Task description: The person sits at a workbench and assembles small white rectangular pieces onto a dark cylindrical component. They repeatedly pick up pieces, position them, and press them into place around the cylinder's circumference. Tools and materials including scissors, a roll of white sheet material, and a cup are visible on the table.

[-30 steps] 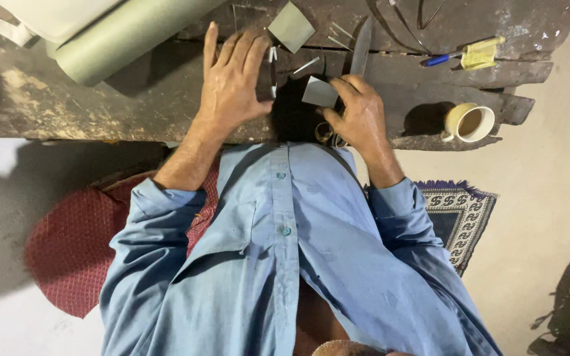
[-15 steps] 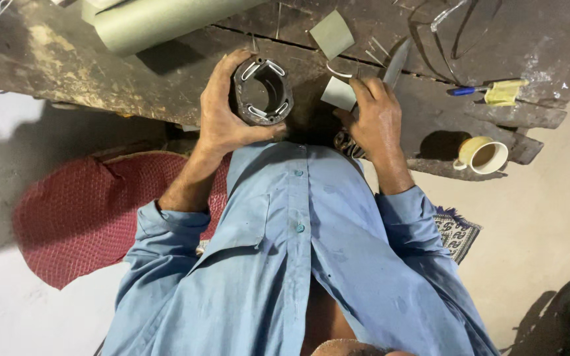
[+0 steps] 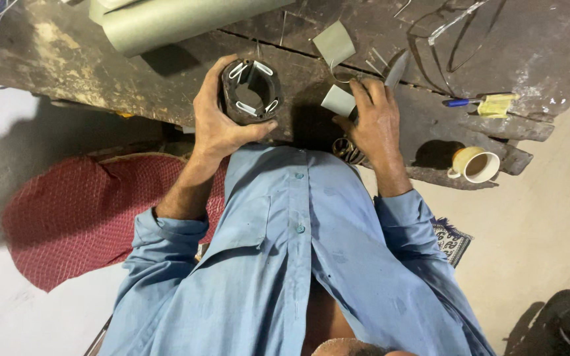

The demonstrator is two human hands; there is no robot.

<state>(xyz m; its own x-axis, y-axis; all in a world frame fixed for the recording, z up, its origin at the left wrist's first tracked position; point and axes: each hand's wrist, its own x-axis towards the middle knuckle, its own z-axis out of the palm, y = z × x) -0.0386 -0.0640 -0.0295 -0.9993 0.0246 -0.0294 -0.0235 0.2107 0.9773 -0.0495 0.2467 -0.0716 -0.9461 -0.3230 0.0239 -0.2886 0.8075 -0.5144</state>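
A: What's the biggest thing here?

B: The dark wooden workbench, worn and stained. Take it as the landmark. A grey-green roll of sheet lies along its far left part. Below the bench's near edge, left of the person, sits a red cushion.

A: And the hands?

B: The left hand is wrapped around a dark ring-shaped motor core, fingers curled on its outer wall, thumb along the near side. The core is held over the bench's middle, its opening facing up, with 4 pale inserts showing in its slots.

A: The right one?

B: The right hand, near the bench's front edge, pinches a small grey paper piece between thumb and fingertips, otherwise loosely closed. Scissors seem to lie under it; I cannot tell whether it grips them.

A: Smaller items?

B: A yellowish cup at the bench's right near corner, another grey paper piece further back, and a blue pen on the right.
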